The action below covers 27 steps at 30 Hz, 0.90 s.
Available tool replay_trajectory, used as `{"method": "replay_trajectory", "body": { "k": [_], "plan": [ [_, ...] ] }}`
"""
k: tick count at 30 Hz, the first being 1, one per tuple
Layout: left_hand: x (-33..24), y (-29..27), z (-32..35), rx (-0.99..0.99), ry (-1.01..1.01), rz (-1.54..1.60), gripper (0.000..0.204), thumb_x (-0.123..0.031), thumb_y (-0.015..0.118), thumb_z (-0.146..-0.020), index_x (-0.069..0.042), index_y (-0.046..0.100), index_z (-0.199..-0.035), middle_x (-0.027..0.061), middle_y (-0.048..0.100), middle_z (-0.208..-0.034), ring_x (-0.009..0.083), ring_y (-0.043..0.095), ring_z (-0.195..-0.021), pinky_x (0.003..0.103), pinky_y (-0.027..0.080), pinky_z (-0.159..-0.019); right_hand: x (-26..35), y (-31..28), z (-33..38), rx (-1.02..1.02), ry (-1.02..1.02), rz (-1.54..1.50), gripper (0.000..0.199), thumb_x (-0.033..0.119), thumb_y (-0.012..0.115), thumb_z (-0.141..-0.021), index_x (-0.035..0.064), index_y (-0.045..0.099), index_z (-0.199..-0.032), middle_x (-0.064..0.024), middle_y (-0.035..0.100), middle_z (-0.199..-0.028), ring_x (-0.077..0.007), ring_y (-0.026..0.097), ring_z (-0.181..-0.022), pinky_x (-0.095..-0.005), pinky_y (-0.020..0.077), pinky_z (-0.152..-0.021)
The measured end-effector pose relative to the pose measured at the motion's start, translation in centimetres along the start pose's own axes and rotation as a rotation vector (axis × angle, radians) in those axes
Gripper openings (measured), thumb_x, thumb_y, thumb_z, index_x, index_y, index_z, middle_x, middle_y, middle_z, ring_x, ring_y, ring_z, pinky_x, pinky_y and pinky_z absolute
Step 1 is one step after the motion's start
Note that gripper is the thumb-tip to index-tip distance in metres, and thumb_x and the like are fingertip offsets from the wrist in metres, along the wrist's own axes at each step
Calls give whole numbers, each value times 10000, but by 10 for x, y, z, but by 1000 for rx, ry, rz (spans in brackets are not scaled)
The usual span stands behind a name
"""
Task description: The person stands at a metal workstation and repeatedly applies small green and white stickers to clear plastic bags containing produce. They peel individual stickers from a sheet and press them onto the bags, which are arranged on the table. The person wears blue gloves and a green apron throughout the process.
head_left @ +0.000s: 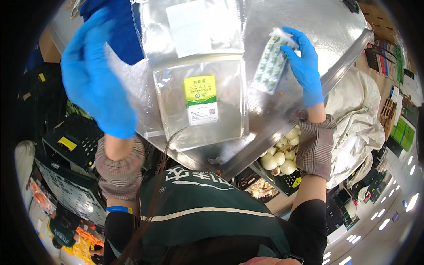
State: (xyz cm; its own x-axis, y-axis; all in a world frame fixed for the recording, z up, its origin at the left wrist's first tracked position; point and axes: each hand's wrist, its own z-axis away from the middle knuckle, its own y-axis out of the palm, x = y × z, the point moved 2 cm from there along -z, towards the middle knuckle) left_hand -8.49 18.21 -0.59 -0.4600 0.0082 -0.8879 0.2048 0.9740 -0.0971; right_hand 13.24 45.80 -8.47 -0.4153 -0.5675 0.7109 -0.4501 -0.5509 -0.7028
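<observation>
My right hand point(304, 64), in a blue glove, pinches a white strip with small green prints point(270, 64), perhaps a stack of labels, between thumb and fingers. It hangs just over the metal table point(304, 17). Raised at the left, my left hand point(95, 79), also blue-gloved, is blurred by motion; its fingers look stretched out and nothing shows in them. Between my hands lies a clear plastic bag point(229, 106) with a yellow, green and white label point(201, 99) on it. Beyond it, another clear bag point(225, 31) overlaps it, with a blank white patch point(189, 27).
Dark blue cloth point(123, 35) lies at the far left of the table. A raised metal rim point(265, 148) runs along the right side. Below it, a crate holds peeled onions point(280, 159), beside a white sack point(353, 115). Black crates point(73, 137) stand at the left.
</observation>
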Motion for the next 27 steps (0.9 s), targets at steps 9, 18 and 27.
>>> {"method": "replay_trajectory", "body": {
  "k": [9,18,27],
  "plan": [
    [-13,142,87,987,-684,590,292,-103,666,-861,-8,614,-1132,48,662,-940,92,605,-853,222,483,-752,79,-46,61,-73,271,-621,207,0,651,-852,-2,582,-1048,-47,639,-938,-94,605,-847,-208,506,-749],
    [-17,141,87,1094,-606,467,231,-121,677,-863,-19,652,-1069,46,675,-874,74,616,-766,219,488,-640,80,-67,64,76,41,-52,183,38,674,-833,31,642,-1013,-66,634,-893,-118,622,-809,-232,500,-699],
    [-16,151,89,1080,-563,261,198,-211,738,-809,-18,701,-830,22,618,-665,62,558,-591,214,442,-532,94,-67,67,-79,-108,48,177,-34,653,-801,47,661,-959,-39,597,-802,-114,605,-713,-229,485,-642]
  ]
}}
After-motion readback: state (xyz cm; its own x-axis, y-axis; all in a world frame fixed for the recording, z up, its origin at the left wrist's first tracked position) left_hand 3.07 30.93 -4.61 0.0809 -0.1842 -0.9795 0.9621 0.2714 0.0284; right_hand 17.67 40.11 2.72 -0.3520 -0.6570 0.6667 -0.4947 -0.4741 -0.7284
